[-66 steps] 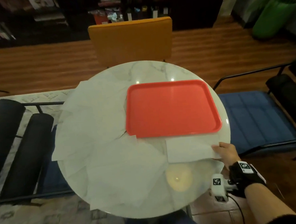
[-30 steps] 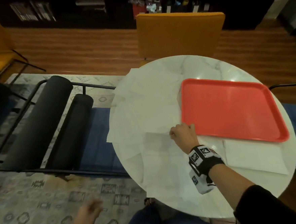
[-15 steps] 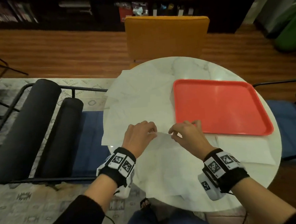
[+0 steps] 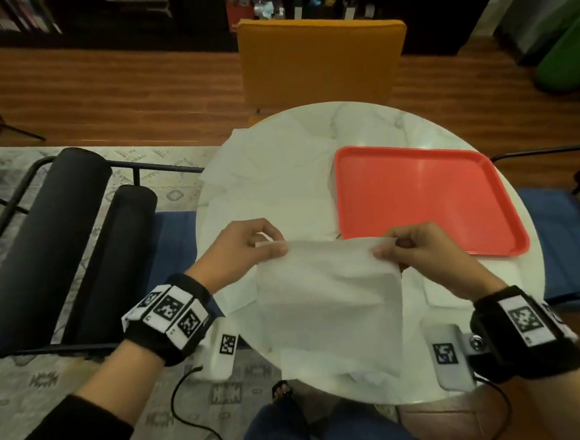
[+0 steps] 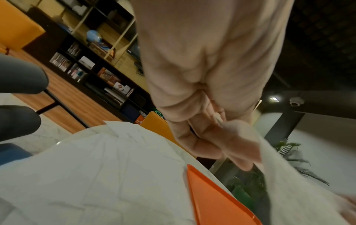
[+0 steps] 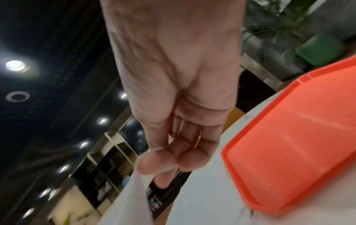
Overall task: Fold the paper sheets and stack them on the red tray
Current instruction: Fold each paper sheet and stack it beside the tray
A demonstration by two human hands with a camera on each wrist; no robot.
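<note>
A white paper sheet (image 4: 328,303) hangs lifted above the near part of the round marble table (image 4: 370,118). My left hand (image 4: 249,246) pinches its upper left corner, and my right hand (image 4: 410,249) pinches its upper right corner. The left wrist view shows my left hand (image 5: 217,137) gripping the paper sheet (image 5: 285,187); the right wrist view shows my right hand (image 6: 163,152) pinching the paper sheet (image 6: 127,201). The red tray (image 4: 417,197) lies bare on the table's right half, also the red tray (image 5: 215,201) and the red tray (image 6: 292,152). Several more loose sheets (image 4: 269,183) cover the table's left side.
An orange chair (image 4: 319,63) stands behind the table. Black bolsters (image 4: 43,244) on a metal frame and a blue cushion (image 4: 177,241) lie left; another blue seat (image 4: 571,234) is right. A further sheet (image 4: 444,288) lies near the tray's front edge. Bookshelves line the back wall.
Both hands have lifted the sheet's far edge off the table toward me and moved apart to its corners. A second ago only the right hand was on the paper.
</note>
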